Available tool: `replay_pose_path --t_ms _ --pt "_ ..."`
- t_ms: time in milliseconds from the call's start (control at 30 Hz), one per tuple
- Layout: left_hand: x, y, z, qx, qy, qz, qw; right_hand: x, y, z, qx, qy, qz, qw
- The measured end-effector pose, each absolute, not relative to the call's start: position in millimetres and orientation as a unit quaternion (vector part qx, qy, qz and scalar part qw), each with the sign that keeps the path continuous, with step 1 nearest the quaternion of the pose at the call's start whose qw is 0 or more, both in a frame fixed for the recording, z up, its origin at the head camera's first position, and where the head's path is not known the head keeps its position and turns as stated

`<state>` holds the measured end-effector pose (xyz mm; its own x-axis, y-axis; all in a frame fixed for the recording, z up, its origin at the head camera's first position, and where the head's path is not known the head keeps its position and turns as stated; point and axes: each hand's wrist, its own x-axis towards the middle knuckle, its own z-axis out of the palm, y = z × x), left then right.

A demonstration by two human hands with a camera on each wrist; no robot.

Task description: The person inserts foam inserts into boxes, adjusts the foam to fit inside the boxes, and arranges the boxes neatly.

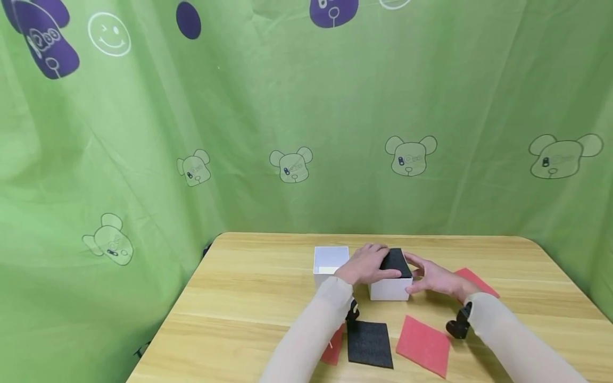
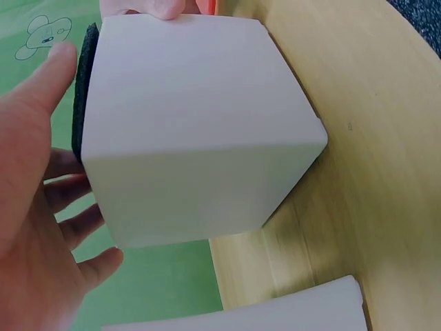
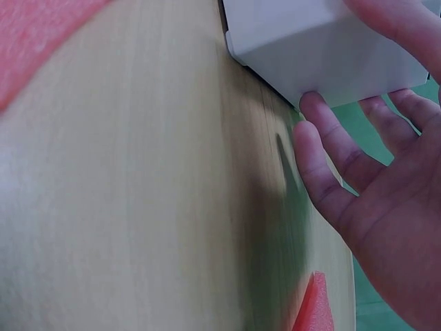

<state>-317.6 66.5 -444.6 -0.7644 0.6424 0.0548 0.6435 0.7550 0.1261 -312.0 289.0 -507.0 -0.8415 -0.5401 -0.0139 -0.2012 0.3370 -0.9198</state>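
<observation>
A white box (image 1: 390, 289) stands toward the back of the table with a black foam square (image 1: 396, 263) on its top. My left hand (image 1: 369, 265) lies at that top from the left, its thumb touching the foam. In the left wrist view, the foam's edge (image 2: 84, 96) shows along the box's top rim, and the other fingers are spread beside it. On the box's right side rests my right hand (image 1: 433, 277), fingers loosely extended. Its fingertips touch the white wall (image 3: 331, 58) in the right wrist view. What lies inside this box is hidden.
A second white box (image 1: 331, 260), open at the top, stands left of the first. Nearer lie a black square (image 1: 369, 344), a red square (image 1: 423, 346) and a partly hidden red piece (image 1: 333, 348). Another red piece (image 1: 479, 282) lies beyond my right wrist. A green curtain (image 1: 306, 106) hangs behind.
</observation>
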Motion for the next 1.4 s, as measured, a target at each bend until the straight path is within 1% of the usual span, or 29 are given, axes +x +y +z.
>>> replay_pose_path --t_ms 133,533,867,1400 --pt "-319 68 -448 -0.356 -0.932 -0.061 0.011 -313 290 -509 -0.238 0.798 -0.528 0.166" --pt "-321 69 -449 -0.362 -0.929 -0.073 0.008 -312 290 -508 -0.242 0.785 -0.544 0.174" --pt "-324 71 -454 -0.367 -0.928 -0.055 0.019 -312 290 -508 -0.226 0.786 -0.546 0.182" --pt "-325 74 -455 -0.374 -0.925 -0.07 0.004 -311 289 -508 -0.229 0.779 -0.554 0.185"
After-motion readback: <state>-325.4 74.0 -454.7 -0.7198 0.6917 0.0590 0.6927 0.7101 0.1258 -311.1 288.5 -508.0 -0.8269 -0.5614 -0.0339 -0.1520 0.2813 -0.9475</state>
